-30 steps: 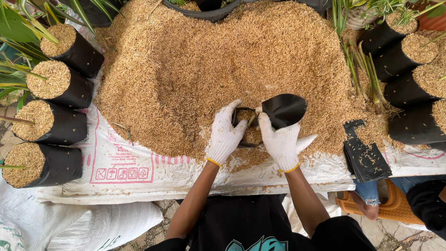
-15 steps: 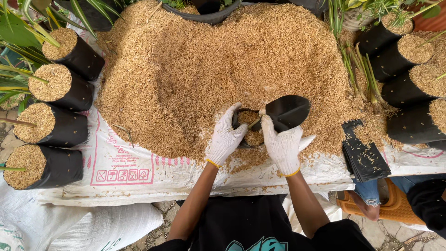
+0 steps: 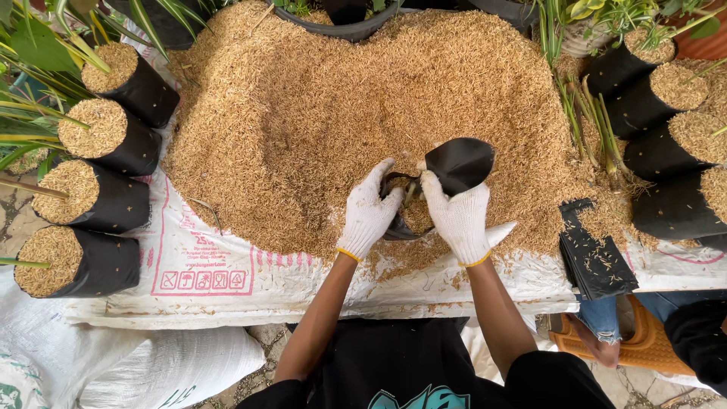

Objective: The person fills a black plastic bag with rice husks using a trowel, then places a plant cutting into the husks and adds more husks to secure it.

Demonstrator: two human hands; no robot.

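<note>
Little is changed since the earlier frame: the black bag (frame centre) is still gripped closed-fingered by left hand and right hand.

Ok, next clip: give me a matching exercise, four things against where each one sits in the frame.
Things:
1. husk pile
2. bag being filled
3. flat empty bags
4. row of four filled bags

Places:
A. along the left edge, lying on their sides
B. between the left hand and right hand
C. spread over the middle of the white sack
D. stacked at the right of the pile, near the sack's front edge

Pairs: 1-C, 2-B, 3-D, 4-A
</note>
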